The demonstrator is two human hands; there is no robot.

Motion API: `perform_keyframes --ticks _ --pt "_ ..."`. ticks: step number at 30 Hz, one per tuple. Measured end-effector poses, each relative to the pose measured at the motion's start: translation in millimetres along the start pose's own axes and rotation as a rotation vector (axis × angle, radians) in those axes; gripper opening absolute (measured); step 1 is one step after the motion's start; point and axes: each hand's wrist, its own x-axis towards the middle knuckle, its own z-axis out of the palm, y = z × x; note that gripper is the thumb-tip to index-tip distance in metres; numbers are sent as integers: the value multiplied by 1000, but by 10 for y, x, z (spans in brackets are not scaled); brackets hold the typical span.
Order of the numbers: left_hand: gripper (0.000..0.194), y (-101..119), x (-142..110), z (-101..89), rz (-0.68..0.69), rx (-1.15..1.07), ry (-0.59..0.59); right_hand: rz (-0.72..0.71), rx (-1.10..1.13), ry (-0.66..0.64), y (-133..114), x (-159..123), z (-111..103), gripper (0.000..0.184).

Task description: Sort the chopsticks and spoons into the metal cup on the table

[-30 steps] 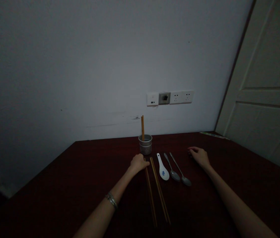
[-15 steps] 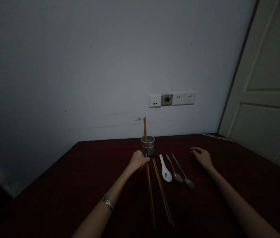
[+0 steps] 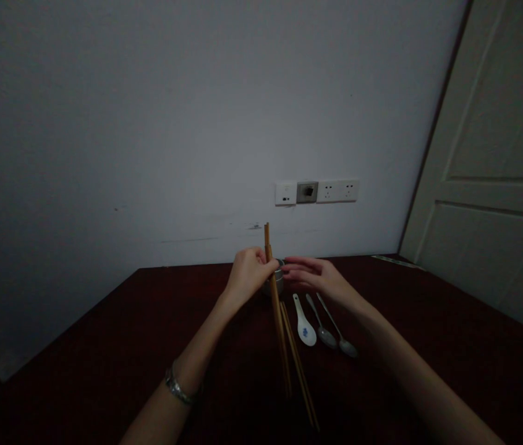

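The left hand point(image 3: 248, 274) grips a pair of brown chopsticks point(image 3: 279, 327) near their upper ends; the lower ends point away from the back edge of the bench point(image 3: 173, 321). The right hand point(image 3: 317, 277) is open, its fingers beside the metal cup point(image 3: 279, 283), which stands near this edge; whether they touch it, I cannot tell. A white soup spoon point(image 3: 305, 327) lies nearby.
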Motion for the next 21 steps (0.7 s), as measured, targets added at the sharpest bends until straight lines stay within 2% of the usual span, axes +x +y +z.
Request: perform_keyframes --ticks 4,8,14,21 --pt "17 122 -112 -70 58 10 89 -16 -38 -192 -8 -178 332 43" --pt "17 156 -161 -97 46 27 106 -59 -72 -261 48 -199 423 39" --pt "19 105 -129 -115 19 13 101 88 -83 -163 61 -167 450 36" --pt "18 139 -156 -136 68 22 125 94 -62 -100 58 -164 470 30"
